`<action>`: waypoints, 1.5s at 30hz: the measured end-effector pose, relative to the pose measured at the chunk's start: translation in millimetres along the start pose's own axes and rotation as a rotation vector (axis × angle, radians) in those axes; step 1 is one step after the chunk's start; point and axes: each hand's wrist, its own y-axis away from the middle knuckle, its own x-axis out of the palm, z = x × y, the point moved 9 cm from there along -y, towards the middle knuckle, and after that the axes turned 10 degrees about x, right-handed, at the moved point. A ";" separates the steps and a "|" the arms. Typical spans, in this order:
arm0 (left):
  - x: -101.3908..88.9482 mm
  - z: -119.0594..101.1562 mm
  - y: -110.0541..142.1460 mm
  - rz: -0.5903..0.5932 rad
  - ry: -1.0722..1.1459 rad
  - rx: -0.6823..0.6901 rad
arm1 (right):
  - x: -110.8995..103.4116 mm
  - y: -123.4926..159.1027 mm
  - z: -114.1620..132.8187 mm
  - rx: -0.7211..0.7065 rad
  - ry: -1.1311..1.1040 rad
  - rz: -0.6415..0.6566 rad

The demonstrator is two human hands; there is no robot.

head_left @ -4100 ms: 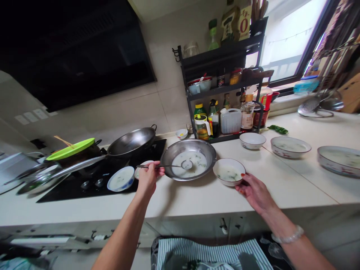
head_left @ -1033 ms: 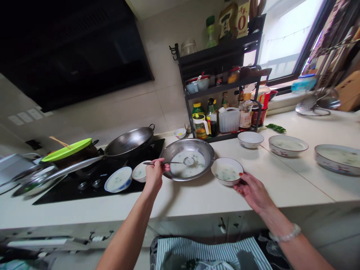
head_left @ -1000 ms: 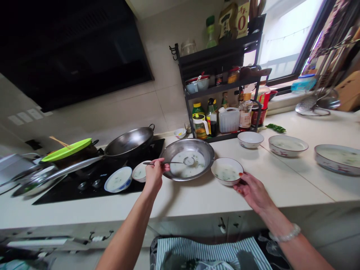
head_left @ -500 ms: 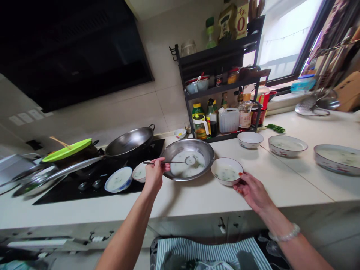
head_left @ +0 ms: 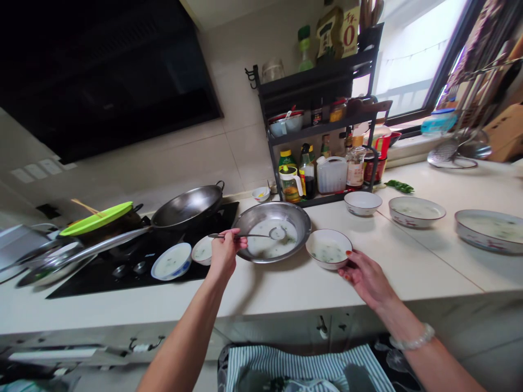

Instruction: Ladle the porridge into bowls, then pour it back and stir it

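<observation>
My left hand (head_left: 225, 249) is closed round the dark handle of a ladle (head_left: 278, 233). The ladle's head lies in a wide steel basin (head_left: 301, 216) that holds milky white soup (head_left: 265, 245) with green bits. To the basin's right, a white bowl (head_left: 330, 247) of the same soup stands on the counter. My right hand (head_left: 365, 275) grips that bowl's right rim between thumb and fingers. Left of the basin, by my left hand, are a small filled bowl (head_left: 203, 250) and a blue-patterned filled bowl (head_left: 172, 261) at the hob's edge.
A wok (head_left: 188, 207) and a pot under a lime-green cover (head_left: 98, 219) sit on the black hob (head_left: 102, 275). Right of the basin are an unfilled-looking bowl (head_left: 363, 203) and two filled bowls (head_left: 417, 211). A rack of bottles (head_left: 322, 128) stands behind, with green peppers (head_left: 399, 187) alongside.
The ladle's head has shifted slightly to the right in the soup. Over the longer span, my left hand has come a little rightward, uncovering the small bowl. My right hand stays on its bowl.
</observation>
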 end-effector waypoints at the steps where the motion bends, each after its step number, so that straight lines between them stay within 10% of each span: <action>1: 0.5 0.1 0.4 0.001 0.002 -0.003 | -0.1 0.0 -0.2 0.002 -0.003 0.000; 16: 3.5 -4.0 0.1 0.024 -0.008 0.014 | 1.8 1.3 -0.2 0.011 0.024 0.013; 26: 30.2 -44.6 18.4 0.108 0.074 0.030 | 1.8 0.7 -0.4 0.008 0.025 0.006; 37: 90.7 -49.5 74.1 0.482 0.022 0.194 | 2.4 0.1 -0.8 -0.001 0.007 0.031; 45: 106.5 -65.3 127.1 0.940 -0.173 0.760 | -0.2 -2.0 -1.9 -0.012 -0.013 0.039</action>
